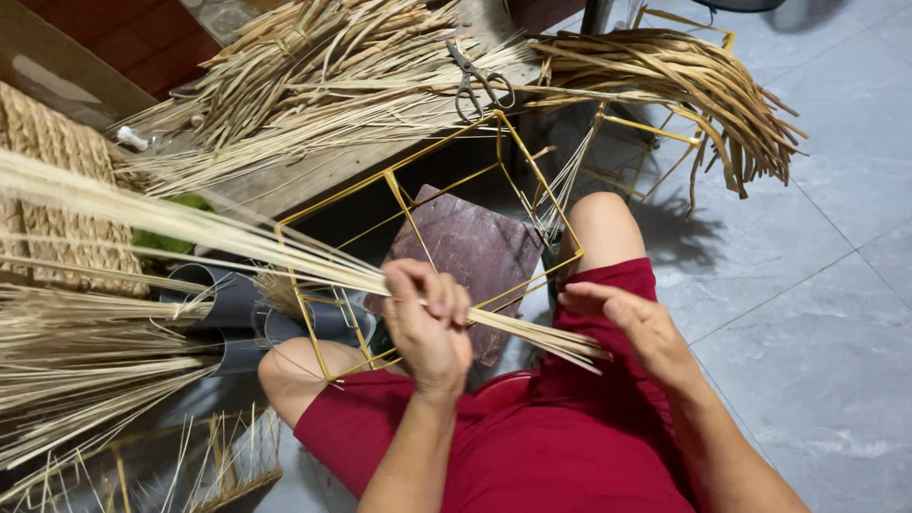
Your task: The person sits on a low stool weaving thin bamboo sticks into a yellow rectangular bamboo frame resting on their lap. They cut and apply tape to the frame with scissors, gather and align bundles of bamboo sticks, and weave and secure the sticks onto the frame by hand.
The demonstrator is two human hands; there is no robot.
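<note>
My left hand (429,323) is closed around a long bundle of pale straw stems (218,233) that runs from the far left across my lap. Their cut ends (560,344) stick out just past my right hand (632,323), whose fingers are spread beside those ends and hold nothing. A yellow wire box frame (429,223) stands between my knees, over a dark reddish slab (475,252). I sit in red shorts (560,437).
A wooden bench (313,176) at the back carries heaps of straw (313,66), darker flat strips (684,76) and scissors (475,84). A woven basket (57,199) and grey pipes (233,304) stand left, more straw bundles (85,370) below them. Grey tiled floor (817,285) lies right.
</note>
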